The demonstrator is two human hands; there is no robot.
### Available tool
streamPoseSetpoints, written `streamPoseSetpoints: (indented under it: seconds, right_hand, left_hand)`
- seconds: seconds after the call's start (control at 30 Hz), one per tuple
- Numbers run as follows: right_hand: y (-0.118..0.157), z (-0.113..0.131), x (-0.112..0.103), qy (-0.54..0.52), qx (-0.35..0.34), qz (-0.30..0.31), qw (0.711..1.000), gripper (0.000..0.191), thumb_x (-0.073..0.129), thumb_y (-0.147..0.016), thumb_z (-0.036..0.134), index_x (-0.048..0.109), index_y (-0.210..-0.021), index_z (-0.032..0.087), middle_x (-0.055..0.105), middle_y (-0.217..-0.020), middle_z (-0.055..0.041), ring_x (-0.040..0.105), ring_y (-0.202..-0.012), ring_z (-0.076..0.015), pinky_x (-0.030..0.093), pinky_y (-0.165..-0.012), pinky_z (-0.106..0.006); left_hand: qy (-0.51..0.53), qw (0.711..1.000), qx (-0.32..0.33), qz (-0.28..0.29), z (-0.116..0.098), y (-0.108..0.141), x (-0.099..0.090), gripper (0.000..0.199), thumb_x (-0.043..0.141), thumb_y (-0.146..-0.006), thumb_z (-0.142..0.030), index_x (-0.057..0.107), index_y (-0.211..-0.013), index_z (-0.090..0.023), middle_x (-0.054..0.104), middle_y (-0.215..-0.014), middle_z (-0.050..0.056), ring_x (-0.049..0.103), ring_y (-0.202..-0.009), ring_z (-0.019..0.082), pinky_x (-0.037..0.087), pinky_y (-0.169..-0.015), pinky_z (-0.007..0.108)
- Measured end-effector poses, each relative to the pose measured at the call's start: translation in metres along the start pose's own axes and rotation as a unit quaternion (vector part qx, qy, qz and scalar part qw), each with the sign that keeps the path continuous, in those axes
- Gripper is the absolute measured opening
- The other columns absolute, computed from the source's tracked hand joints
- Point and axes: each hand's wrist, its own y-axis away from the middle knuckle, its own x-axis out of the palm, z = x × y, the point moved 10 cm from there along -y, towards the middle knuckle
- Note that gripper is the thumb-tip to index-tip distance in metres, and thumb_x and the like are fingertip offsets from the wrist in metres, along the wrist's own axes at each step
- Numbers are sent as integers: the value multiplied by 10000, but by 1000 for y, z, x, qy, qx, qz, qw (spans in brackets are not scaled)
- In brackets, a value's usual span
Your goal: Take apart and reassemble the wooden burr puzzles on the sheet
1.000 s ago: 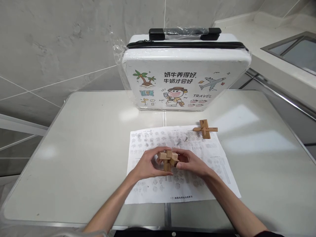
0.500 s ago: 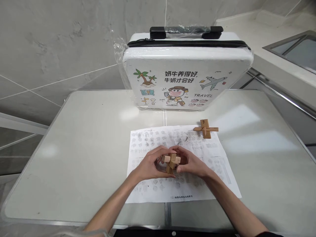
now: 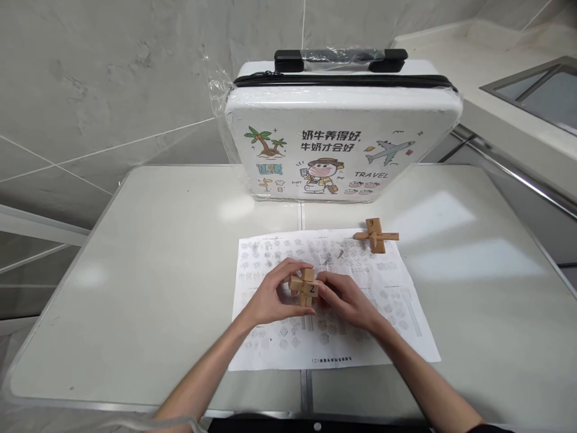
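Note:
A wooden burr puzzle (image 3: 308,288) of interlocking blocks, with a dark "2" on one face, is held above a printed paper sheet (image 3: 252,355). My left hand (image 3: 277,293) grips it from the left, fingers on its top and thumb under its bottom end. My right hand (image 3: 343,297) is closed at its right side, thumb and fingers pinching the block there; the fingertips are partly hidden. Beyond the hands, a second wooden cross-shaped puzzle (image 3: 374,236) marked with a dark figure lies at the sheet's far right edge.
A white suitcase (image 3: 270,108) with cartoon prints and plastic wrap stands upright at the back of the pale folding table (image 3: 148,258). Behind it rises a grey tiled wall (image 3: 135,72). A white counter (image 3: 455,66) adjoins at the right.
The burr puzzle has turned so its "2" face shows, and has shifted slightly left. My right hand's fingers have moved from around its far side to its right side.

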Motion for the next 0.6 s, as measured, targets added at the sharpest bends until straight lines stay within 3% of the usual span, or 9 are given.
streamPoseSetpoints:
  seconds: [0.2,0.33,0.47,0.6]
  right_hand:
    - [1,-1,8,-56,40,55,996,545,440,-1118,621,610,-775,233,652,-675,-16,585,-607,-187,437,-640,-325]
    - [1,-6,9,-112,74,51,990,535,481,-1096,645,640,-795,232,648,-697,-19,594,-619,-197,465,-639,-339]
    - [2,-22,-1,-240,124,-12,963,462,564,-1065,633,674,-876,227,661,-780,-25,613,-605,-189,502,-546,-322]
    - [2,-42,-19,-363,170,-106,910,427,659,-1010,631,669,-934,210,624,-769,-7,552,-521,-142,454,-404,-262]
  left_hand:
    - [15,998,-14,63,-2,0,9,755,963,-779,-417,636,-1458,-366,616,-1352,102,628,-1199,311,531,-1052,484]
    - [34,998,-35,47,7,2,6,841,959,-782,-431,570,-1524,-377,605,-1378,102,655,-1070,259,568,-962,436]
    - [75,996,-55,4,15,3,0,943,958,-799,-394,456,-1598,-384,535,-1506,123,656,-927,173,581,-837,344]
    - [90,995,-39,-19,12,1,-5,747,882,-895,-361,504,-1539,-344,530,-1509,127,656,-969,168,578,-837,323]
